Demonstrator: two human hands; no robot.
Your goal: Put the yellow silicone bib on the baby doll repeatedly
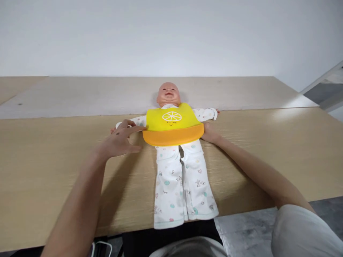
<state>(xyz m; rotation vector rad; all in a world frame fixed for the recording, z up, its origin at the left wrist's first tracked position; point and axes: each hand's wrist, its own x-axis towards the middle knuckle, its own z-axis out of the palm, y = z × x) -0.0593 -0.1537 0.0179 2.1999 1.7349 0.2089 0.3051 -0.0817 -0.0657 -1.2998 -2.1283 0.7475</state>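
Observation:
A baby doll (pixel 168 93) lies on its back, head toward the wall, dressed in white patterned pajamas (pixel 170 182). Over its chest is a yellow bib (pixel 158 119) with a white citrus slice print and an orange catch pocket (pixel 173 136) along the bottom. My left hand (pixel 122 139) is beside the doll's sleeve, fingers apart and fingertips at the bib's left edge; whether they touch it is unclear. At the pocket's right end is my right hand (pixel 210 132), its fingers hidden by the bib and the hand itself.
The doll rests on a light wood table (pixel 268 150), whose near edge runs just past the pajama legs. A paler board surface (pixel 227 91) lies behind, up to a white wall (pixel 171 39). Grey floor (pixel 246 232) shows at lower right.

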